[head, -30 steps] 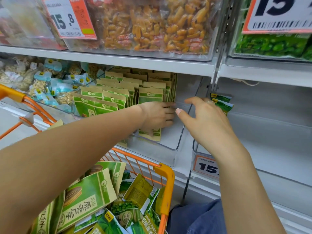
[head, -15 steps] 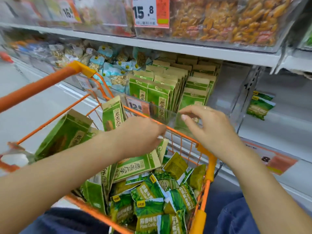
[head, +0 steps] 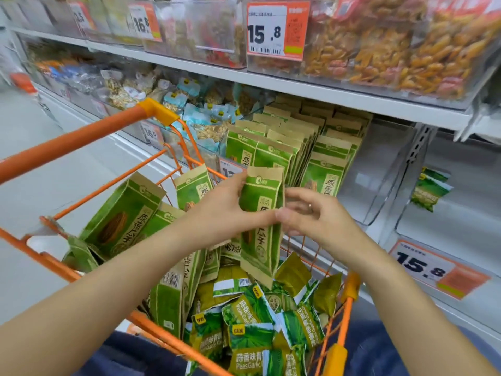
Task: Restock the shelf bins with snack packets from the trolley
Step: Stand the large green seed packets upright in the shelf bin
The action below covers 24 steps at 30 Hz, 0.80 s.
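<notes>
One sunflower-seed packet [head: 261, 221] is now up out of the orange trolley [head: 67, 142], pinched by the left hand [head: 227, 210]; the right hand [head: 317, 215], fingers curled, touches its edge, ready for the seed bin [head: 379, 185].

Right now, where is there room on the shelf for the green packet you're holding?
The clear bin is bare right of the standing packets. The next bin holds only a few pea bags. The left is crowded. The left hand grips the packet.
</notes>
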### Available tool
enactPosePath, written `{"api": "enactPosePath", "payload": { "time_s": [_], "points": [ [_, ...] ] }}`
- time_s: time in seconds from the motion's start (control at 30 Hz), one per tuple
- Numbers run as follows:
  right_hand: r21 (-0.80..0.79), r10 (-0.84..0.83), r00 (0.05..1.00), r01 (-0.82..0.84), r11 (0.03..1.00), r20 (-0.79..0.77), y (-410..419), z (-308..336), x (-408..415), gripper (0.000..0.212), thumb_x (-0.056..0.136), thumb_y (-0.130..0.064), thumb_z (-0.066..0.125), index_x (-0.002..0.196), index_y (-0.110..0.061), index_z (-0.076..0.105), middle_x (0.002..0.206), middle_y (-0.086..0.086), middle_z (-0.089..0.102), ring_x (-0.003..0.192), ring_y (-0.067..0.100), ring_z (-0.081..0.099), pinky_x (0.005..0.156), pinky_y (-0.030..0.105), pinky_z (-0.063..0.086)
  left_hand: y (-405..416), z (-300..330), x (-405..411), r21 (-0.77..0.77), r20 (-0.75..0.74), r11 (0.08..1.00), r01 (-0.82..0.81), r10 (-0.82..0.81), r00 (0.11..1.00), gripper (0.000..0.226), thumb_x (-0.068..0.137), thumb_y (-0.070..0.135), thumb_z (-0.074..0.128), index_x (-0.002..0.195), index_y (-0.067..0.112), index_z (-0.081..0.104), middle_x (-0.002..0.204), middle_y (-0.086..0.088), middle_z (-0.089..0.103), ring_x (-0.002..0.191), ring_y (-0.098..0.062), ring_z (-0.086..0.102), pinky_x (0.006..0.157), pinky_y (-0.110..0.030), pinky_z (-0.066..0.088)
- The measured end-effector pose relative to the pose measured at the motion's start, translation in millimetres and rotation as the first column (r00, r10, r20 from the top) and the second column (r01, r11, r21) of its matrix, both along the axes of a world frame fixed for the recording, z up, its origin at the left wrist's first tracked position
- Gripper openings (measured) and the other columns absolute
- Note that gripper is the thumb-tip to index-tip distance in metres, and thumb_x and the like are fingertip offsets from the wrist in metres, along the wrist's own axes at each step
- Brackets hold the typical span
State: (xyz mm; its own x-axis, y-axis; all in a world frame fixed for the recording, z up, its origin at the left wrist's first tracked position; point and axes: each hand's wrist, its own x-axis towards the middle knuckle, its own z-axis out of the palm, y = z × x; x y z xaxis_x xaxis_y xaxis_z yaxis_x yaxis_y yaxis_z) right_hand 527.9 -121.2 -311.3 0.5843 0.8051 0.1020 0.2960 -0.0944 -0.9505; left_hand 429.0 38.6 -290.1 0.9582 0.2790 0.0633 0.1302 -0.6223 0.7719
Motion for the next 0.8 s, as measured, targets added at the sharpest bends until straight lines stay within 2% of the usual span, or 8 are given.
{"api": "enactPosePath", "payload": {
  "time_s": [0.1,0.27,0.33,0.43,0.53,0.63,0.73,0.8],
  "points": [
    [0.01,0.0,0.998,0.0,1.0,0.063,-1,-1,-4,0.038,0.073,-0.032,0.076,0.107,-0.034,0.062,0.098,-0.018,0.071,0.09,-0.001,0.067,0.079,0.021,0.054,-10,-1,7,-0.128,0.053,0.99,-0.05,0.057,0.997,0.031,0.071,0.055,0.069,0.091,0.045,0.047,0.076,0.038,0.06,0.072,0.015,0.06,0.062,-0.006,0.044],
    [0.174,-0.217,0.976,0.21,0.962,0.024,-10,5,10,0.026,0.085,-0.013,0.067,0.105,-0.028,0.062,0.094,-0.016,0.071,0.089,-0.001,0.066,0.074,0.018,0.053,-8,0,7,-0.253,0.133,0.966,-0.056,0.092,0.987,0.043,0.08,0.066,0.053,0.119,0.046,0.05,0.092,0.022,0.06,0.091,0.003,0.061,0.088,-0.031,0.051],
    [0.308,-0.393,0.918,0.386,0.87,-0.042,-14,13,20,0.024,0.088,-0.015,0.065,0.108,-0.027,0.06,0.099,-0.014,0.07,0.093,0.001,0.065,0.073,0.018,0.052,1,-1,1,-0.211,0.159,0.974,-0.079,0.114,0.981,0.055,0.08,0.061,0.053,0.13,0.039,0.048,0.098,0.026,0.06,0.092,0.003,0.06,0.085,-0.029,0.049],
    [0.419,-0.578,0.815,0.535,0.733,-0.03,-11,20,38,0.026,0.09,-0.01,0.063,0.111,-0.023,0.058,0.106,-0.009,0.067,0.097,0.002,0.064,0.081,0.016,0.051,17,-6,-9,-0.244,0.184,0.962,-0.125,0.173,0.968,0.039,0.081,0.051,0.058,0.118,0.042,0.055,0.108,0.02,0.061,0.095,-0.008,0.064,0.085,-0.036,0.053],
    [0.207,-0.599,0.801,0.588,0.782,-0.011,4,-2,63,0.027,0.089,-0.009,0.064,0.114,-0.018,0.06,0.107,-0.007,0.067,0.097,0.004,0.063,0.086,0.024,0.05,27,-13,-19,-0.316,0.187,0.932,-0.176,0.243,0.952,0.023,0.092,0.032,0.06,0.115,0.034,0.059,0.112,0.017,0.062,0.096,-0.013,0.065,0.088,-0.04,0.054],
    [-0.077,-0.59,0.795,0.585,0.807,-0.141,18,-23,88,0.028,0.087,-0.007,0.065,0.114,-0.012,0.059,0.114,0.006,0.066,0.103,0.02,0.062,0.096,0.042,0.048,33,-15,-26,-0.328,0.185,0.924,-0.198,0.268,0.945,0.022,0.09,0.035,0.062,0.113,0.035,0.062,0.109,0.018,0.064,0.096,-0.015,0.065,0.087,-0.043,0.054],
    [-0.131,-0.656,0.744,0.642,0.755,-0.127,22,-27,102,0.032,0.084,0.002,0.064,0.113,-0.009,0.056,0.111,0.01,0.064,0.104,0.026,0.062,0.094,0.044,0.05,37,-10,-36,-0.206,0.258,0.962,-0.178,0.229,0.939,0.026,0.09,0.037,0.062,0.116,0.037,0.058,0.109,0.019,0.062,0.091,-0.005,0.062,0.069,-0.028,0.052],
    [-0.145,-0.684,0.726,0.671,0.727,-0.069,20,-31,106,0.035,0.083,0.004,0.064,0.115,-0.007,0.053,0.112,0.011,0.064,0.105,0.026,0.062,0.092,0.042,0.05,40,-1,-44,-0.123,0.327,0.975,-0.185,0.216,0.92,0.029,0.092,0.031,0.059,0.121,0.033,0.057,0.106,0.02,0.061,0.091,0.001,0.059,0.069,-0.023,0.05]
  ]
}}
